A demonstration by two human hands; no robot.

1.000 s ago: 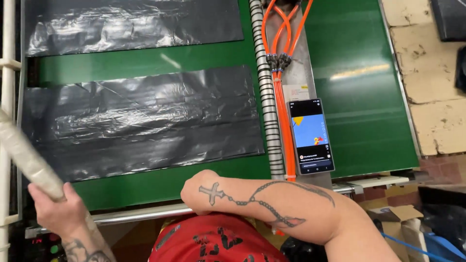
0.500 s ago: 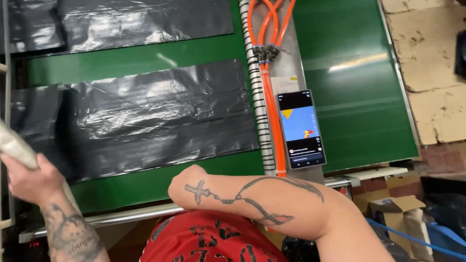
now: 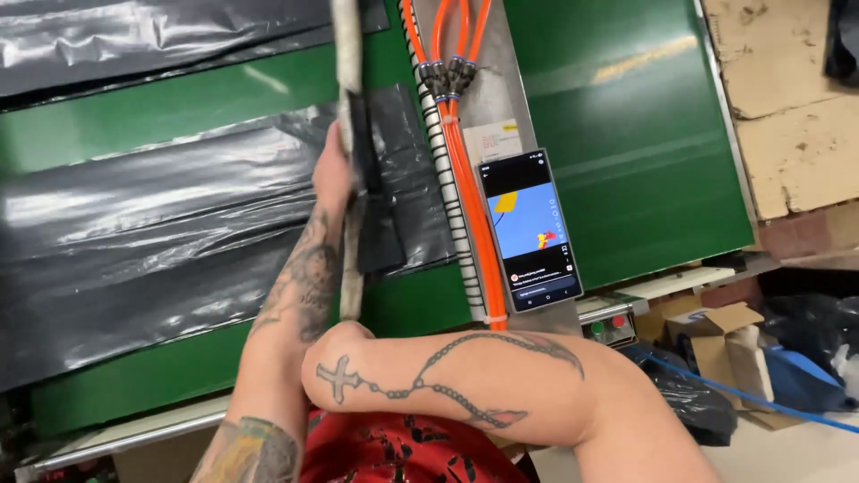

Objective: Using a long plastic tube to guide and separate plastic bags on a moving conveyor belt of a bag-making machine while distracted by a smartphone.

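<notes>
Head view: the left hand (image 3: pixel 333 174), down at the near left a second ago, is now up over the black plastic sheet (image 3: pixel 134 259) on the green belt (image 3: pixel 626 134), fingers wrapped around a long grey-white roll (image 3: pixel 347 63) with a dark strip. Right hand's hidden, can't tell. 1 phone (image 3: pixel 528 231) sits right.

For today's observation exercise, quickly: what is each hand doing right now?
Left hand: closed around a long pale stick, over the black plastic sheet.
Right hand: not in view; only the bent forearm shows.
</notes>
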